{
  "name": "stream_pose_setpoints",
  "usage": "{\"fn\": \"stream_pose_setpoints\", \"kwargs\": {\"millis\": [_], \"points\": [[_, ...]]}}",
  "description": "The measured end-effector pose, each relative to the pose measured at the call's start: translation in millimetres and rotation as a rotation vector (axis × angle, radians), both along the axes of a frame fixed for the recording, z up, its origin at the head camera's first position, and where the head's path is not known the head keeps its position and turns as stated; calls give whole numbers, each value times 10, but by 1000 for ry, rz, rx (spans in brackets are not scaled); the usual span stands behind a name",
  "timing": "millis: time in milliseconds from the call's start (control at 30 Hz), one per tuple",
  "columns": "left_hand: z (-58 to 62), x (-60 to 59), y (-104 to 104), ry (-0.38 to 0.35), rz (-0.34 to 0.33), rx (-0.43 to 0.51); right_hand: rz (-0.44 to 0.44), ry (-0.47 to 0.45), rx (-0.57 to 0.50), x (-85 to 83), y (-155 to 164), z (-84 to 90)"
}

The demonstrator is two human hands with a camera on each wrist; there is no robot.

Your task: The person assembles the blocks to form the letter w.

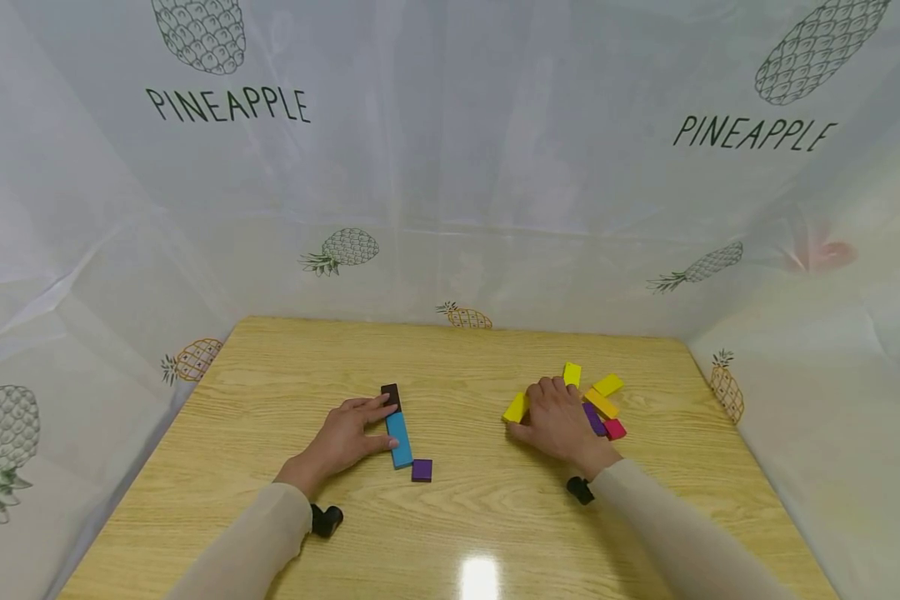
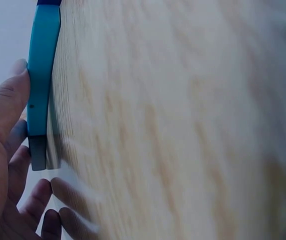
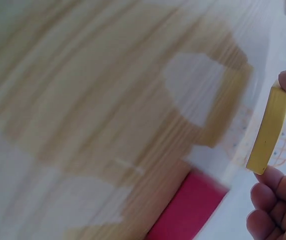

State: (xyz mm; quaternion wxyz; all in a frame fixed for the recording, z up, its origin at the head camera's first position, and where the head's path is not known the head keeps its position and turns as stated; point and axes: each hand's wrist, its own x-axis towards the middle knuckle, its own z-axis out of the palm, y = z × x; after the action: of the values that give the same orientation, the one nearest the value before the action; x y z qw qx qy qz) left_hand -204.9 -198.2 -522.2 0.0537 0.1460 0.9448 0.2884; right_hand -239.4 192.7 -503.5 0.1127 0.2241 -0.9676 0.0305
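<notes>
In the head view the left hand (image 1: 348, 437) lies flat at centre-left of the wooden worktop (image 1: 450, 517), fingers straight and resting against the long left edge of a blue block (image 1: 399, 439); the left wrist view shows the thumb (image 2: 5, 107) pressed against that block's side. A dark brown block (image 1: 391, 396) sits at the blue block's far end, touching it, with a fingertip on it, and a purple square block (image 1: 422, 470) lies just off the blue block's near end, a little to its right. To the right of centre, the right hand (image 1: 558, 421) pinches a yellow block (image 1: 515, 407) by its ends; in the right wrist view the block (image 3: 268, 129) is held between the thumb above and curled fingers (image 3: 275, 182) below. Behind and to the right of this hand lies a loose cluster: more yellow blocks (image 1: 607, 385), an orange-yellow one, a purple block (image 1: 594, 419) partly under the hand, and a magenta block (image 1: 614, 429) nearest the right side. The two groups stand well apart, with bare worktop between them, a wide band along the far edge, and open surface toward the bottom of the frame. White sheeting printed with pineapples (image 1: 217, 192) walls the worktop on the left, far and right edges.
</notes>
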Motion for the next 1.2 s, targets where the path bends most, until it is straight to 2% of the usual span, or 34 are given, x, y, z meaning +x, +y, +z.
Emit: {"fn": "stream_pose_setpoints", "kwargs": {"millis": [300,533,900,1200], "points": [[2,4,3,7,-2,-10,75,27,-4,17,-250,-39],[5,3,-1,14,-15,-14,136,-17,-13,86,-471,36],[10,4,-12,23,-17,-4,217,-64,65,214,-814,40],[25,9,-5,24,-18,-7,272,-58,113,275,-900,-20]]}}
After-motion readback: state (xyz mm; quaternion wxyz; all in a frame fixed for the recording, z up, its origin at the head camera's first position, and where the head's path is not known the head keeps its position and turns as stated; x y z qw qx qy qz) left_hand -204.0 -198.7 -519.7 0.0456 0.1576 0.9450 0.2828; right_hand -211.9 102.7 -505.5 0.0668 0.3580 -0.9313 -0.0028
